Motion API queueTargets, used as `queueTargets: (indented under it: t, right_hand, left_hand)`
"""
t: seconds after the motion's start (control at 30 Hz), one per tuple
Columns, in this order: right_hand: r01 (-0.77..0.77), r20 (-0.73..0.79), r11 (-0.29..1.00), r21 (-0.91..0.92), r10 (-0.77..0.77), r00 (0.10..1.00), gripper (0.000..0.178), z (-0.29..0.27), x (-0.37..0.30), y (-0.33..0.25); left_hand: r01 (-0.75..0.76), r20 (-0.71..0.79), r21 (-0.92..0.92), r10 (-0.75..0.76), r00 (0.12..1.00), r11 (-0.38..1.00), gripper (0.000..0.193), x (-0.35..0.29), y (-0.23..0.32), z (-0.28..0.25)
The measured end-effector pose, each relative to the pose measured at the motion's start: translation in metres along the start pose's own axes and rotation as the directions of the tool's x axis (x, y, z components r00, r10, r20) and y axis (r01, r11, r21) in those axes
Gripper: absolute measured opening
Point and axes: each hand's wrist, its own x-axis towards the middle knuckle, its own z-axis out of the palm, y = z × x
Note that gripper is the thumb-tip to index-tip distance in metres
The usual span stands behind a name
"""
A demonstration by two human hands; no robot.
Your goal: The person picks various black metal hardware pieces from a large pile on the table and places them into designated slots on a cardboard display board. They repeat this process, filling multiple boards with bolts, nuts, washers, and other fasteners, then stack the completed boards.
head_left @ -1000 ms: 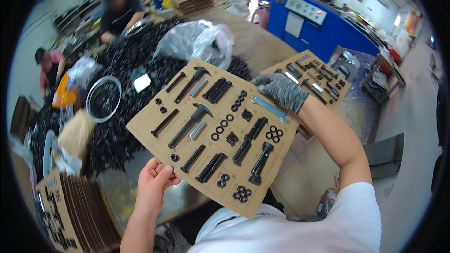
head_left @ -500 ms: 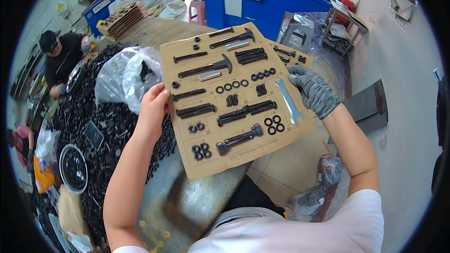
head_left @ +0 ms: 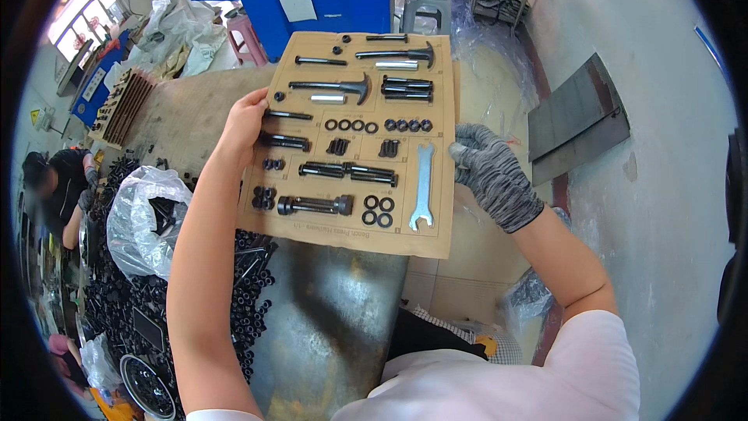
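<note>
I hold up a flat cardboard sheet (head_left: 312, 45) of black hardware with both hands. My bare left hand (head_left: 248, 115) is closed on its left edge, thumb on the face. My right hand (head_left: 492, 168), in a grey knit glove, grips the right edge; some fingers are hidden behind it. Fixed to the sheet are a silver open-end wrench (head_left: 422, 187), hammer-shaped black pins (head_left: 363, 89), silver tubes (head_left: 328, 99), long bolts (head_left: 348, 172), short bolts (head_left: 337, 146), nuts (head_left: 408, 125) and washers (head_left: 379, 211). Another cardboard edge (head_left: 457, 93) shows behind the right side.
Below lies a worn metal-topped table (head_left: 335, 296). Loose black hardware (head_left: 148, 296) is heaped to the left, around a clear plastic bag (head_left: 136, 222). Two people sit at the far left. A blue machine (head_left: 358, 12) and pink stool (head_left: 248, 40) stand behind; dark panels (head_left: 580, 121) lie right.
The cardboard sheet has turned from a tilt to nearly level and shifted left, with both hands still on it. The whole view has swung to the right.
</note>
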Motion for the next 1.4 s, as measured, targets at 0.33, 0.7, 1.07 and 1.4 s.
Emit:
queueTargets:
  t: [0.33, 0.7, 1.07, 1.4]
  right_hand:
    - [0.015, 0.003, 0.989, 0.145, -0.016, 1.000, 0.026, -0.019, 0.012, 0.021]
    - [-0.017, -0.030, 0.996, 0.089, 0.020, 0.999, 0.030, -0.014, 0.011, 0.020]
    - [-0.045, 0.033, 0.999, 0.022, 0.044, 0.998, 0.036, -0.028, 0.016, 0.021]
    - [0.514, 0.028, 0.850, -0.114, -0.515, 0.857, 0.044, 0.000, -0.059, 0.025]
  left_hand:
    - [0.132, 0.063, -0.063, -0.128, 0.990, 0.989, 0.038, 0.028, -0.010, 0.026]
    - [0.136, 0.079, -0.092, -0.129, 0.988, 0.986, 0.036, 0.034, -0.019, 0.017]
    - [0.139, -0.001, -0.036, -0.139, 0.990, 0.990, 0.035, 0.040, -0.027, 0.016]
    - [-0.046, -0.385, 0.159, 0.105, 0.917, 0.986, 0.030, -0.211, -0.014, -0.068]
